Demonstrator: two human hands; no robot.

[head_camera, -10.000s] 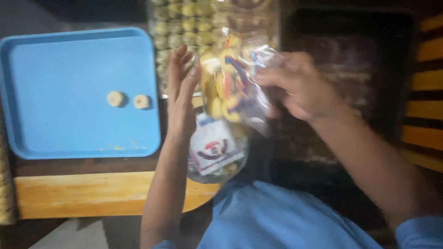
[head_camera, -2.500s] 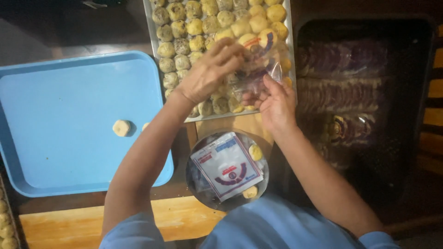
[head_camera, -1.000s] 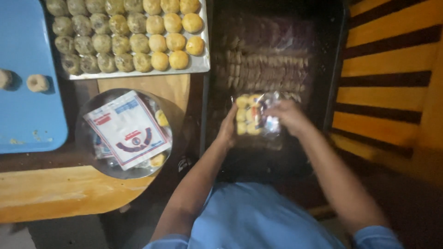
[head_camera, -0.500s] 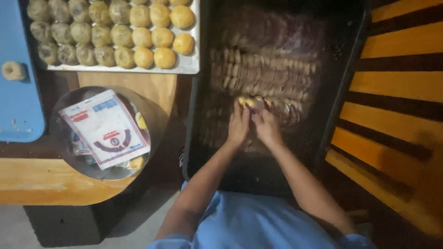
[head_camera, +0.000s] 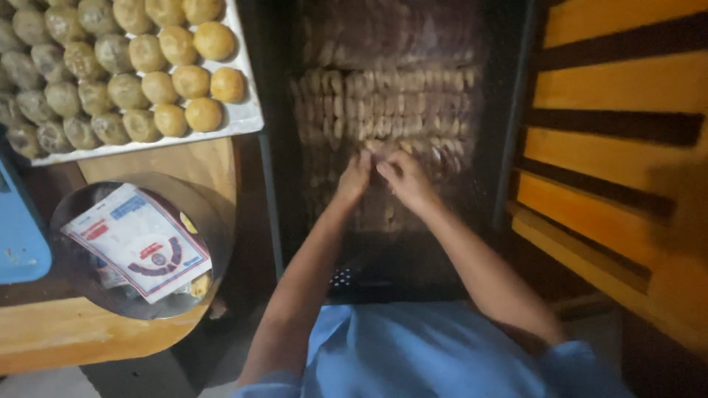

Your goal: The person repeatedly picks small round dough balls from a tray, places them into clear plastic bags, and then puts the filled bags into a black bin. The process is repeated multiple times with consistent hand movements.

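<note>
Both hands reach down into a dark crate (head_camera: 509, 147) on the floor. It holds rows of clear packets of round biscuits (head_camera: 383, 103). My left hand (head_camera: 355, 177) and my right hand (head_camera: 402, 177) are close together, fingers curled, pressing on a packet (head_camera: 383, 149) at the front of the rows. The packet is mostly hidden under the fingers, and the crate's inside is dim and blurred.
A white tray (head_camera: 243, 118) of round golden biscuits lies on the wooden table (head_camera: 88, 339) at the left. Below it stands a round metal bowl (head_camera: 214, 221) with printed packet labels. A blue tray (head_camera: 18, 243) shows at the left edge. Orange wooden slats (head_camera: 612, 88) are at the right.
The hands carried a filled packet from over the biscuit tray to the right and down into the dark crate. They now rest lower, on the packet rows.
</note>
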